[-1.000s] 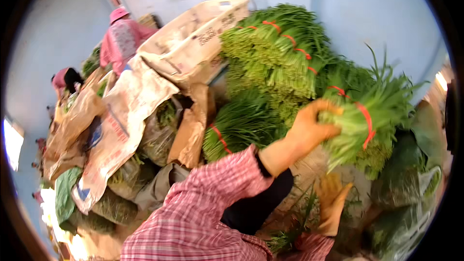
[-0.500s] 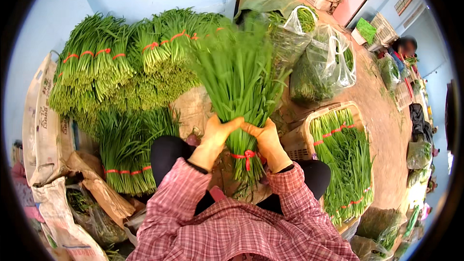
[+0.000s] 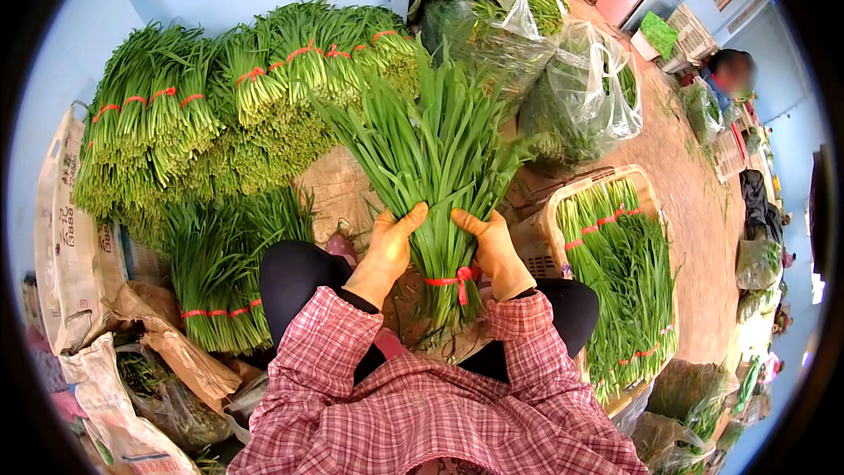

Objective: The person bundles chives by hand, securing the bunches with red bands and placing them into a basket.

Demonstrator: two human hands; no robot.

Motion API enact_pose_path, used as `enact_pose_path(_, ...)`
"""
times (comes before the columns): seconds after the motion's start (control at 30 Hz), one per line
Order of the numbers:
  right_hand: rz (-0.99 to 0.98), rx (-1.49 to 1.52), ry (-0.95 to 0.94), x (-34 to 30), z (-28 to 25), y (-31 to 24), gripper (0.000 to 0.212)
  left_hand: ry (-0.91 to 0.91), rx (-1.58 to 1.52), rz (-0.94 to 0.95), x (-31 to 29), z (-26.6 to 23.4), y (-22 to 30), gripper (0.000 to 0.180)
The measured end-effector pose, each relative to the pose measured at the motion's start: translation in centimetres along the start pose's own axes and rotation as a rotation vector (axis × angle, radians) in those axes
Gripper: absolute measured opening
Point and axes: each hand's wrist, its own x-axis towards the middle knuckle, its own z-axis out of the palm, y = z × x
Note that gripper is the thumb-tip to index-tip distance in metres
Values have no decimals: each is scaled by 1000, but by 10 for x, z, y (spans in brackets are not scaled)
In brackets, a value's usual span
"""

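Between my knees stands an upright bunch of garlic chives (image 3: 431, 154), long flat green leaves fanned out at the top. A red tie (image 3: 462, 276) with a knot circles its lower stalks. My left hand (image 3: 387, 246), in a yellow-orange glove, is wrapped round the bunch's left side with the thumb lying over the leaves. On the opposite side my right hand (image 3: 494, 251), gloved alike, grips it with its thumb in front. Both hands sit above the tie, and their fingers are partly hidden behind the leaves. The stalk ends point down toward the ground.
Tied bunches (image 3: 167, 114) are heaped along the blue wall; more bunches (image 3: 220, 273) stand by my left knee. At my right, a plastic crate (image 3: 556, 211) holds tied bunches. Bags of greens (image 3: 571, 105) lie ahead, sacks (image 3: 110, 387) at left. Another person (image 3: 730, 75) is far right.
My thumbs have parted, from nearly meeting across the bunch to resting on either side. The leaf tops, blurred by motion before, are now sharp and spread lower. The whole view has shifted slightly.
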Motion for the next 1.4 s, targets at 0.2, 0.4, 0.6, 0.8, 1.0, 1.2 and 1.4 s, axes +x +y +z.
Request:
enact_pose_path(0.2,-358,-387,-24,-20,6,23,93,-48,103,14,0,13,11,49)
enact_pose_path(0.4,43,48,-60,-2,-26,46,53,-301,247,63,-12,21,15,63)
enact_pose_path(0.6,265,457,-296,-9,-34,38,52,175,153,-234,4,-27,-1,48)
enact_pose_path(0.8,-92,-92,-138,1,-6,32,58,100,41,-200,12,0,-12,55)
enact_pose_path(1.0,69,173,134,17,-10,18,45,134,-19,-154,9,1,-5,52)
enact_pose_path(1.2,107,46,45,19,-11,19,51,78,-6,-199,11,-9,-11,45)
enact_pose_path(1.4,-416,-608,139,23,7,-6,63,204,-38,-166,10,3,2,49)
